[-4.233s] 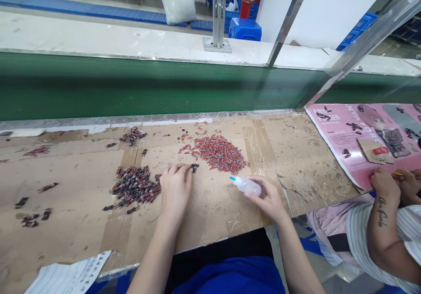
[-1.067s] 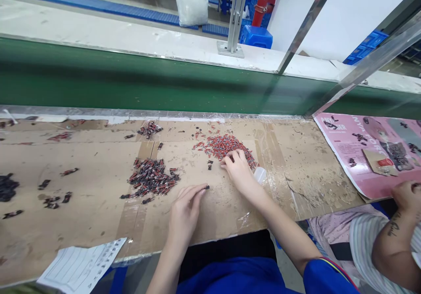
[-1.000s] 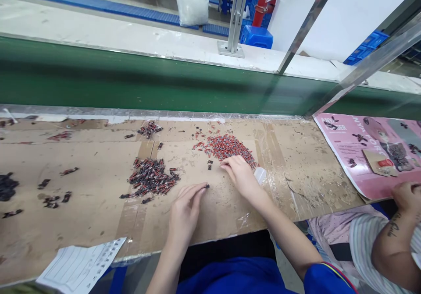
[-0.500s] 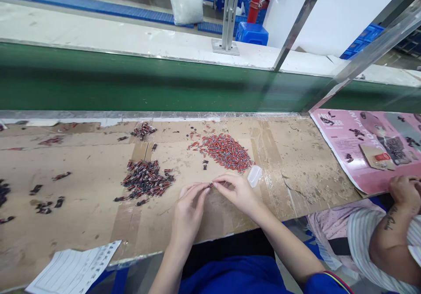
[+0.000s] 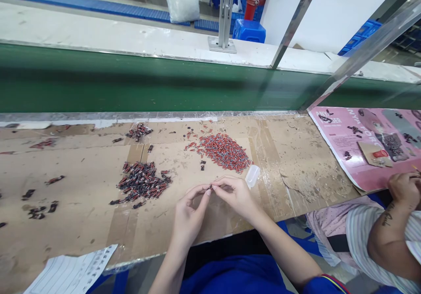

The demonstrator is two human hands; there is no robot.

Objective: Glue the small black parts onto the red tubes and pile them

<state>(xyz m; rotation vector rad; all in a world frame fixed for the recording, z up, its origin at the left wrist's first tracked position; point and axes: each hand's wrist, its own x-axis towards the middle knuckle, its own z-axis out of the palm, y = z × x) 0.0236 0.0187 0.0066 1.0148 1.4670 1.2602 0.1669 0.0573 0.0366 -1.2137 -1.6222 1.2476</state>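
Observation:
My left hand [image 5: 188, 215] and my right hand [image 5: 237, 196] meet fingertip to fingertip over the near part of the cardboard-covered table [image 5: 276, 197]. Both pinch a tiny dark part [image 5: 210, 187], mostly hidden by the fingers, so its exact kind does not show. Beyond my right hand spreads a heap of small red-and-silver pieces [image 5: 225, 153]. To the left of my left hand lies a heap of black-and-red pieces [image 5: 144, 182]. A small clear plastic scoop or tray [image 5: 252, 176] rests just past my right wrist.
A smaller dark cluster [image 5: 139, 132] and scattered black pieces [image 5: 36, 212] lie on the left. A printed sheet [image 5: 72, 272] hangs at the near edge. At right, a co-worker's hand [image 5: 404, 189] is beside a pink poster [image 5: 342, 154]. A green belt [image 5: 148, 83] runs behind.
The view has shifted slightly, so the table contents appear a little farther left. My hands stay together on the tiny part, which now shows less between the fingertips.

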